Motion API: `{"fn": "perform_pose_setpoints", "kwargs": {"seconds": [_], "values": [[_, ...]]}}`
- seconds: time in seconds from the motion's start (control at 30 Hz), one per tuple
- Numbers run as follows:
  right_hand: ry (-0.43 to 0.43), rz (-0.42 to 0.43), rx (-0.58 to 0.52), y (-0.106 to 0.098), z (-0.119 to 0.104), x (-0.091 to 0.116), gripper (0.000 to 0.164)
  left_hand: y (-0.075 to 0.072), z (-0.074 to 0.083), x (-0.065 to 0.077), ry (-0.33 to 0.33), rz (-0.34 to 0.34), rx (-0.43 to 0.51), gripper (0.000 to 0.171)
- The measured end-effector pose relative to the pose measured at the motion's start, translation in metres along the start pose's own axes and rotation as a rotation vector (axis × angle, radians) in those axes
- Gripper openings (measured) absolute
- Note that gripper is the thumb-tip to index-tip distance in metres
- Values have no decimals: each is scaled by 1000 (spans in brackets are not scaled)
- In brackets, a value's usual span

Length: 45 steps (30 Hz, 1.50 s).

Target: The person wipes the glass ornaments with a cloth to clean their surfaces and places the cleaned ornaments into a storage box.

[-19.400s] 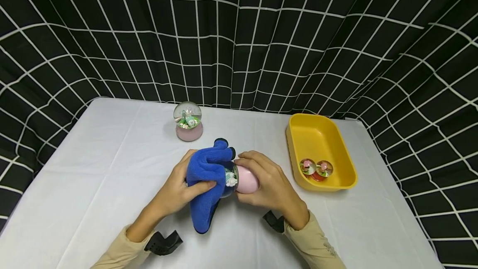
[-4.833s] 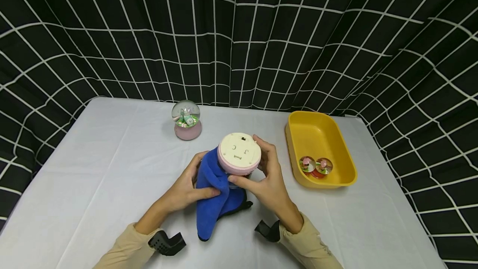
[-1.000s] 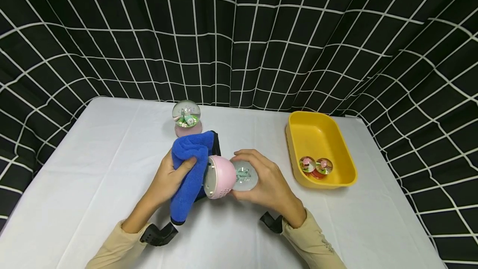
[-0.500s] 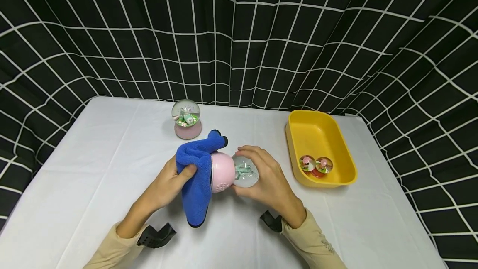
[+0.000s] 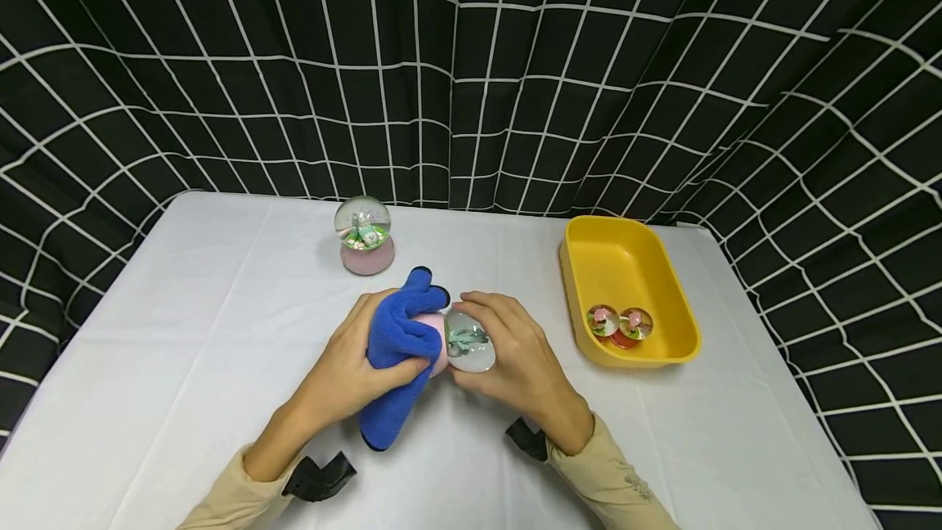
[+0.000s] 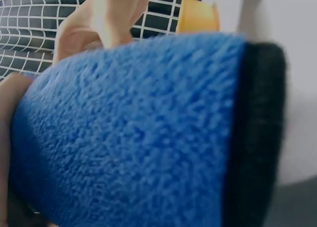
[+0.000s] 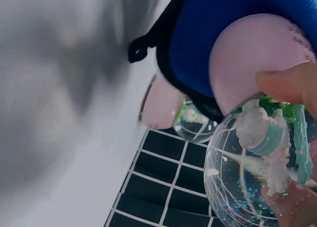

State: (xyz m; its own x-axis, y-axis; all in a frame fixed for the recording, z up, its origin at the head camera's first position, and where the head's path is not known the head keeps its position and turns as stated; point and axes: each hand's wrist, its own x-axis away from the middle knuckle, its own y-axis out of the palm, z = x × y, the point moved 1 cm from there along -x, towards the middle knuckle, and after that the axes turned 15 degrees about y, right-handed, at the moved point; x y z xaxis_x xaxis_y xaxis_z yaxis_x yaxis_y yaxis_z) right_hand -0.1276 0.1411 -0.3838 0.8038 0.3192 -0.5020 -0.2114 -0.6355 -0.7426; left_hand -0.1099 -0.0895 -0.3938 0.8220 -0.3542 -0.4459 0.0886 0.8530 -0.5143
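My right hand (image 5: 515, 354) holds a snow globe (image 5: 469, 342) on its side by the clear glass ball. In the right wrist view the snow globe (image 7: 262, 162) shows a white and green figure and glitter inside, with a thumb near its pink base. My left hand (image 5: 353, 366) grips a blue cloth (image 5: 401, 342) with a black edge, wrapped over the pink base and hiding most of it. The cloth (image 6: 133, 133) fills much of the left wrist view. A second snow globe (image 5: 365, 235) with a pink base stands upright behind the left hand.
A yellow tray (image 5: 621, 256) stands on the right of the white-covered table (image 5: 221, 309). Two small globes (image 5: 620, 325) with red bases sit in its near end. A black curtain with white grid lines (image 5: 456, 72) hangs behind the table.
Earlier the cloth was on the glass and the right hand held the base; the globe has since been turned round. In the last half second the cloth has moved right over the pink base.
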Motion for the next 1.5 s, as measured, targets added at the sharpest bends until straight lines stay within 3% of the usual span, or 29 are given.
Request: {"fn": "perform_pose_setpoints", "kwargs": {"seconds": [0.23,0.43,0.57,0.7,0.8,0.97,1.13,1.3,1.5], "values": [[-5,-5,2,0,-2,-1,70,-2,-9,-1,-44,123,48,42],[44,-14,-72,-1,0,-1,70,-13,-14,-2,-156,183,120,39],[55,-10,-80,-2,1,-1,70,-19,-13,-1,-131,205,147,40],[48,-12,-44,-2,1,-1,71,-18,-9,0,-53,232,181,40],[39,-16,-15,-1,1,-1,72,-13,-5,1,19,208,198,45],[33,-10,6,0,0,-1,72,-3,-1,1,102,69,110,73],[-19,14,-1,2,-1,-1,74,4,-3,0,109,-35,38,91],[-77,9,-3,4,-5,1,71,3,-10,0,63,-15,116,81],[-99,-2,21,3,-7,3,67,4,-12,-1,79,59,110,60]]}}
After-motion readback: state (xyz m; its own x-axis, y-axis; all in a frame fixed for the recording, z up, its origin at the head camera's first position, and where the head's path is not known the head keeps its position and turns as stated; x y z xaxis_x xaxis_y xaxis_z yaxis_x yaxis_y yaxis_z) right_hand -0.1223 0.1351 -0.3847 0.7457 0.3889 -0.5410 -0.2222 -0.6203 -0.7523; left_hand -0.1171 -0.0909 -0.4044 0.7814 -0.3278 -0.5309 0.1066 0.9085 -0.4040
